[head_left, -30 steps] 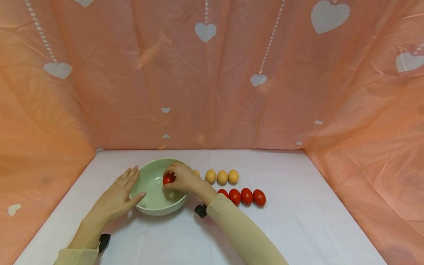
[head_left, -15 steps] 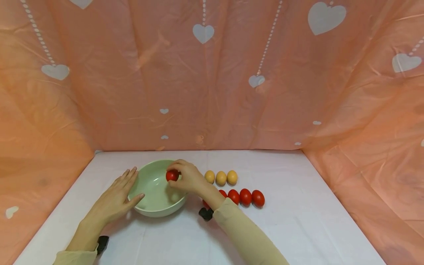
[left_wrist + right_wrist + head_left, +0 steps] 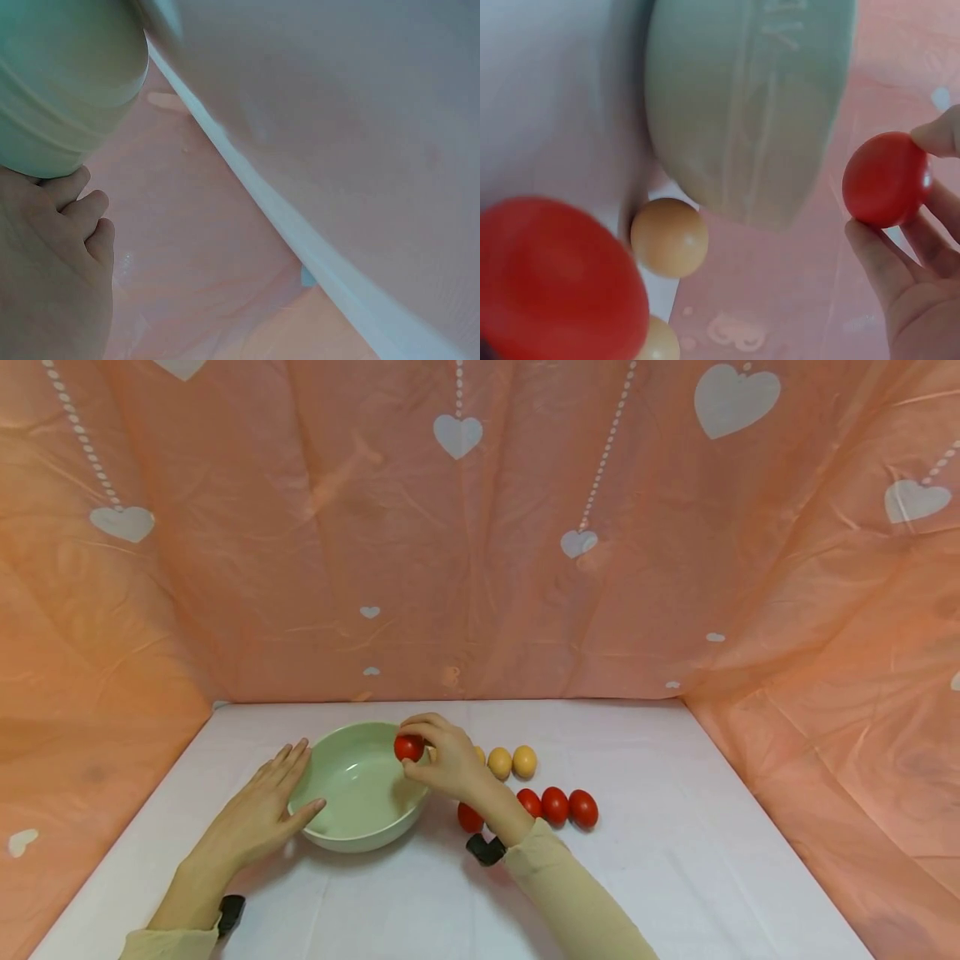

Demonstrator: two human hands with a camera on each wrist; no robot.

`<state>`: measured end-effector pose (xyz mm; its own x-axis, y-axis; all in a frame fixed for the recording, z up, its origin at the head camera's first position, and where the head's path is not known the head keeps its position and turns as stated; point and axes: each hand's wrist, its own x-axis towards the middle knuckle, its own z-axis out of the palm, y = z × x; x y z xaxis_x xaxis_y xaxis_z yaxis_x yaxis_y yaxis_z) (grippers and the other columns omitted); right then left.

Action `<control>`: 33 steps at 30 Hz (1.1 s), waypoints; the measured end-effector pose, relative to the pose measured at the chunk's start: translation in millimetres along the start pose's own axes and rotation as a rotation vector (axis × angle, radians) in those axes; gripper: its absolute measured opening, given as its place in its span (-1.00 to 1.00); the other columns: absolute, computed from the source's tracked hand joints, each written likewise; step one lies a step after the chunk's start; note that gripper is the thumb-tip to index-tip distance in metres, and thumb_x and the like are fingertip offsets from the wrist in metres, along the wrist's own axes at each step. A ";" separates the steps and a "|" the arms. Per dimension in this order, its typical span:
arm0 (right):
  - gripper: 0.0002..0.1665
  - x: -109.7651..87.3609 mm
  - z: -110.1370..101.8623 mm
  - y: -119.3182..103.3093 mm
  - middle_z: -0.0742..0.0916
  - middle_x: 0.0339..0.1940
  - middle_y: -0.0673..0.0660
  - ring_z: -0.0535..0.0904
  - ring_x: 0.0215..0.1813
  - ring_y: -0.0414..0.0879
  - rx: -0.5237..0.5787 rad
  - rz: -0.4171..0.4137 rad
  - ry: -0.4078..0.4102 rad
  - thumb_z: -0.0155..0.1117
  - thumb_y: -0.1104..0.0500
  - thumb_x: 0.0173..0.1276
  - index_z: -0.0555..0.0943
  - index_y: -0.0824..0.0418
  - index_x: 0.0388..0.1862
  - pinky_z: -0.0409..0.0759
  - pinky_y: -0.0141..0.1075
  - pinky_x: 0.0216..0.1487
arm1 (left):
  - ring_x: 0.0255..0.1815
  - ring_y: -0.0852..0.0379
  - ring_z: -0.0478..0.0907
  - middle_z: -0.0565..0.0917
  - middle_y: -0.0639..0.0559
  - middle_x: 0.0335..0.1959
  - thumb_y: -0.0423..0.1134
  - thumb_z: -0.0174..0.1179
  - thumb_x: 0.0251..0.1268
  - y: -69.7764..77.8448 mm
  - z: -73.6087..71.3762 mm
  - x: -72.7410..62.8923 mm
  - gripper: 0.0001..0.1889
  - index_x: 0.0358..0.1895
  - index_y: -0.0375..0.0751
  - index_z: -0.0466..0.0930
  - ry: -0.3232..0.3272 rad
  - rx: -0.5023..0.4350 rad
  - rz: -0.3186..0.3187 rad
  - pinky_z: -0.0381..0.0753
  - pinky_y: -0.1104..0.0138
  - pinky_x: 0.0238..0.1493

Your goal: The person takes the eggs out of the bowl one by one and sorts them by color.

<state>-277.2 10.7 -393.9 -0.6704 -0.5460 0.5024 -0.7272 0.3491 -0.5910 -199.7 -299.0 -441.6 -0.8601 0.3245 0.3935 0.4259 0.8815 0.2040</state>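
My right hand pinches a red egg between thumb and fingers, up at the right rim of the green bowl. In the right wrist view the held red egg hangs beyond the bowl's side, clear of the cloth. Against the bowl's left side rests my left hand, its fingers straight and the thumb over the near rim. The left wrist view shows its fingers at the bowl's outer wall. No eggs show on the visible bowl floor.
Right of the bowl lies a row of tan eggs, partly hidden by my right hand. Nearer is a row of several red eggs, partly covered by my right wrist. A white cloth covers the table, with pink curtain around it.
My right hand, holding the red egg, has moved up and to the right, from inside the bowl to its right rim. My left hand has stayed at the bowl.
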 end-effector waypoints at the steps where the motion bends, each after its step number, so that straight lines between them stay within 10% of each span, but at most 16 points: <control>1: -0.53 -1.8 -1.9 0.7 0.67 0.24 0.15 0.67 0.18 0.01 0.013 0.005 0.006 0.41 0.34 0.22 0.69 0.31 0.16 0.63 -0.40 0.23 | 0.65 -0.32 0.09 0.20 -0.38 0.61 0.09 0.24 0.46 -0.1 -0.1 0.0 -0.11 0.57 -0.52 0.16 -0.002 -0.001 -0.001 -0.39 0.41 0.65; 33: -0.52 -66.8 -69.7 41.7 0.70 0.20 0.15 0.64 0.26 0.07 -0.084 -0.069 0.189 0.47 0.42 0.15 0.72 0.29 0.10 0.66 -0.08 0.29 | 0.66 -0.31 0.06 0.16 -0.34 0.64 0.11 0.21 0.49 0.9 -1.0 0.5 -0.10 0.61 -0.48 0.10 -0.030 -0.011 -0.014 -0.27 0.24 0.71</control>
<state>-273.0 114.8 -408.1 -0.6285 -0.4215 0.6537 -0.7768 0.3827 -0.5001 -199.5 -298.4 -440.3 -0.8739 0.3225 0.3638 0.4169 0.8820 0.2196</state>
